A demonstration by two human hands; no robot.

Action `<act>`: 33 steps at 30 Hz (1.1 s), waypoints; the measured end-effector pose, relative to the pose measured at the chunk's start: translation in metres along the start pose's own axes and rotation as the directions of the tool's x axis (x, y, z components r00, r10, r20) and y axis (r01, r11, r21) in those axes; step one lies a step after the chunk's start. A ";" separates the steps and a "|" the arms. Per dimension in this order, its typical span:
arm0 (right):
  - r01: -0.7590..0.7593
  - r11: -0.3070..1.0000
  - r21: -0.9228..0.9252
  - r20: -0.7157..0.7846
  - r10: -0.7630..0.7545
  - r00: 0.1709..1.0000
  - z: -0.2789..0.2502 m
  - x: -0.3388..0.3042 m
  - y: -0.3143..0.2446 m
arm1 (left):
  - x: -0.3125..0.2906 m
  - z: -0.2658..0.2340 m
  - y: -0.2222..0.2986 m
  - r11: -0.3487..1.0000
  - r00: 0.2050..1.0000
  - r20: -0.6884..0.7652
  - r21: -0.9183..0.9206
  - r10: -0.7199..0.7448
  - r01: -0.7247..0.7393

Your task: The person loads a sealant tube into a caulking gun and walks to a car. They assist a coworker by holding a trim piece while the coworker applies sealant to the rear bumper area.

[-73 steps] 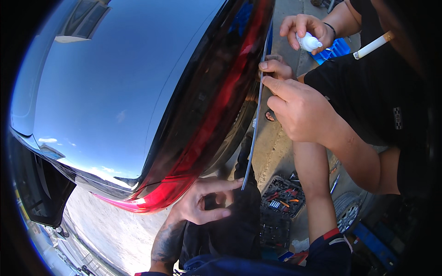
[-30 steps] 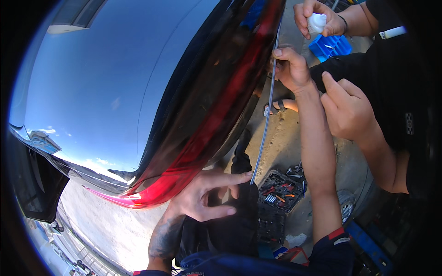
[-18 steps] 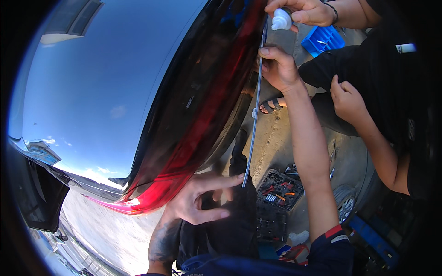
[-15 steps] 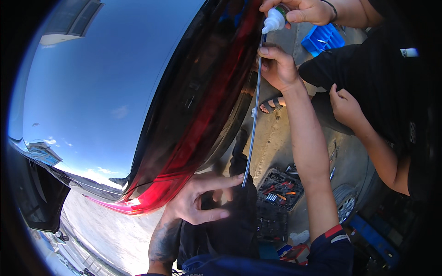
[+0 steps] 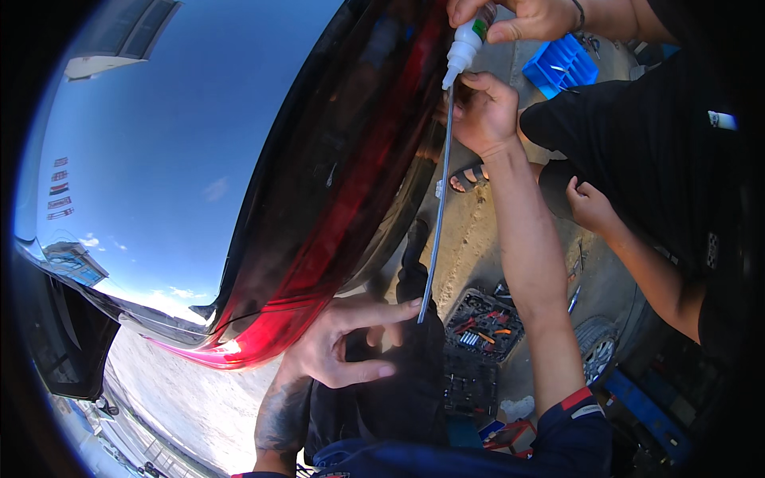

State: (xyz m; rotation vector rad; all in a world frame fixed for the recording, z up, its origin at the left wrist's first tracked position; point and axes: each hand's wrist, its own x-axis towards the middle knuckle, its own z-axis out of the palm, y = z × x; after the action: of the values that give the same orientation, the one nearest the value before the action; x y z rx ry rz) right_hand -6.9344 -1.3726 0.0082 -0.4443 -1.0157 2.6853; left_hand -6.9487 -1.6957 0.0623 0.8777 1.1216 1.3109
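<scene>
A long, thin, shiny dark strip point(image 5: 437, 219) hangs lengthwise beside a car's red tail light point(image 5: 319, 259). My right hand point(image 5: 488, 115) pinches it near its upper end, the fingers partly hidden. Lower down, my left hand point(image 5: 343, 342) has thumb and index finger spread wide, and the index fingertip rests against the strip's bottom end. At the top, a co-worker's hand point(image 5: 530, 17) grips a white squeeze bottle point(image 5: 464, 49) with its nozzle pointing down. The nozzle tip meets the strip just above my right fingers.
Glossy car bodywork point(image 5: 215, 119) fills the left side, reflecting sky. On the ground to the right lie an open tool case point(image 5: 484, 325), a blue divided bin point(image 5: 560, 65) and a wheel point(image 5: 598, 350). The co-worker's other hand point(image 5: 591, 205) hangs close to my right forearm.
The co-worker's bottle has come down along the strip, nearer my right hand, and more of it shows. My right hand has shifted slightly; my left hand has stayed in place.
</scene>
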 end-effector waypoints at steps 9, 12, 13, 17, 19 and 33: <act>-0.072 0.964 0.254 0.069 0.057 0.996 -0.003 0.001 0.009 | 0.001 -0.001 0.001 1.000 1.000 -0.002 -0.004 0.001 -0.001; -0.068 0.956 0.287 0.047 0.057 0.997 -0.003 0.000 0.011 | 0.002 -0.001 0.000 1.000 1.000 0.003 0.014 -0.006 0.006; -0.063 0.959 0.278 0.039 0.055 0.998 -0.002 0.000 0.011 | 0.002 -0.001 0.000 1.000 1.000 0.001 0.019 -0.006 0.006; -0.050 0.964 0.263 0.023 0.046 0.999 -0.001 -0.001 0.011 | 0.001 -0.001 0.001 1.000 1.000 0.001 0.010 -0.015 0.015; -0.047 0.969 0.244 0.014 0.045 0.999 0.000 -0.002 0.010 | 0.000 -0.001 0.002 0.999 1.000 0.002 0.032 -0.018 0.018; -0.009 0.980 0.199 -0.086 0.027 0.996 -0.002 -0.002 0.008 | 0.001 -0.002 -0.001 0.999 1.000 0.014 0.034 0.020 -0.021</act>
State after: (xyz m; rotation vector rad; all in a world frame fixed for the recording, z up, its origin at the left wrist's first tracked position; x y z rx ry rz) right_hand -6.9323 -1.3779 0.0016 -0.5291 -0.7139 2.7205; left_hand -6.9510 -1.6949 0.0610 0.9241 1.1300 1.3041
